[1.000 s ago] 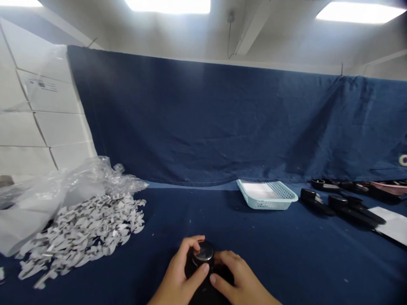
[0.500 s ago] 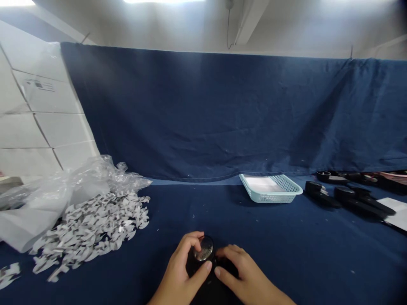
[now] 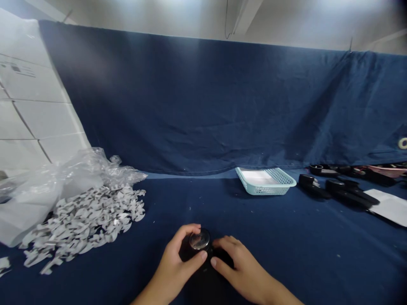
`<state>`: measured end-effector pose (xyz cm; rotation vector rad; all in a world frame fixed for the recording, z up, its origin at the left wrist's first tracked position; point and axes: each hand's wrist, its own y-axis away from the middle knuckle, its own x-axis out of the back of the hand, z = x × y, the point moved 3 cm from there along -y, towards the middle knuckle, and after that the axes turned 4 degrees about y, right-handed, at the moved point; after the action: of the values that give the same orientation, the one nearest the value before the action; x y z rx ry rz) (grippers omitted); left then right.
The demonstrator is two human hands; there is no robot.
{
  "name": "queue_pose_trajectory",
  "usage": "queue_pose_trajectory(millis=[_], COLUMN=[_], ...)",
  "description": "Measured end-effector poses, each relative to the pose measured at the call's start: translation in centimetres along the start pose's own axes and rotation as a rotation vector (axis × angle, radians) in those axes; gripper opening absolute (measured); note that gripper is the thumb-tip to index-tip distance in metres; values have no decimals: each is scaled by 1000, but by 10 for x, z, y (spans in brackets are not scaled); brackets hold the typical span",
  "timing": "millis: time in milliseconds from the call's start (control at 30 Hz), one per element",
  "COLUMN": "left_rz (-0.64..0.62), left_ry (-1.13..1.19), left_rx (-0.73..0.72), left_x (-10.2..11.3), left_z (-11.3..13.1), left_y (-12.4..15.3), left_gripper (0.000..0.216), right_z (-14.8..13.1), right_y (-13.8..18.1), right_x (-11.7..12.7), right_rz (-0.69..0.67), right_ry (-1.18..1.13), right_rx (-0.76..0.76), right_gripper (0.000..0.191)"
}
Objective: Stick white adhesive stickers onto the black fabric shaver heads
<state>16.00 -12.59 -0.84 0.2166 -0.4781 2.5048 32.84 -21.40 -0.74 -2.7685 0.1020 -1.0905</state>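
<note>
Both my hands hold one small black device [image 3: 203, 264] with a round silvery mesh head [image 3: 199, 240], low at the middle of a dark blue cloth-covered table [image 3: 286, 245]. My left hand [image 3: 176, 262] curls around its left side, fingers over the head and thumb across the body. My right hand [image 3: 237, 267] grips the right side, thumb touching the body just under the head. The device's lower part is hidden between my hands.
A heap of small white and grey paper cut-outs [image 3: 85, 220] lies at the left beside crumpled clear plastic [image 3: 63, 178]. A pale blue basket [image 3: 265, 181] stands at the back. Several black devices [image 3: 337, 188] and white paper [image 3: 386, 205] lie at the right. White boxes [image 3: 28, 110] are stacked far left.
My hands stay closed on the device with only slight finger shifts. The view has tilted downward and drifted a little.
</note>
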Motion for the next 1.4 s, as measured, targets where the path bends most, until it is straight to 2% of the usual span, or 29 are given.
queue_pose_trajectory(millis=[367,567,800,967,1133,1400], left_rz=[-51,-62,-67,-68,-54,-24], left_ry=[258,265,189,154,120,115], left_rx=[184,176,111,93,98,85], left_x=[-2,-3,-4,-5,-5,-4], left_z=[-6,-3,-4,-2,-1,1], left_y=[-3,-2,0,0,-1,0], left_gripper=[35,28,35,31,25,27], right_z=[-1,-1,1,0,0,0], right_y=[-1,1,0,0,1,-1], right_x=[2,2,0,1,1,1], right_rz=[-23,-24,-22,-21,-19,-23], right_ry=[-5,-10,-4,1,1,2], right_rx=[-6,0,10,13,16,15], right_gripper=[24,23,23,22,20,22])
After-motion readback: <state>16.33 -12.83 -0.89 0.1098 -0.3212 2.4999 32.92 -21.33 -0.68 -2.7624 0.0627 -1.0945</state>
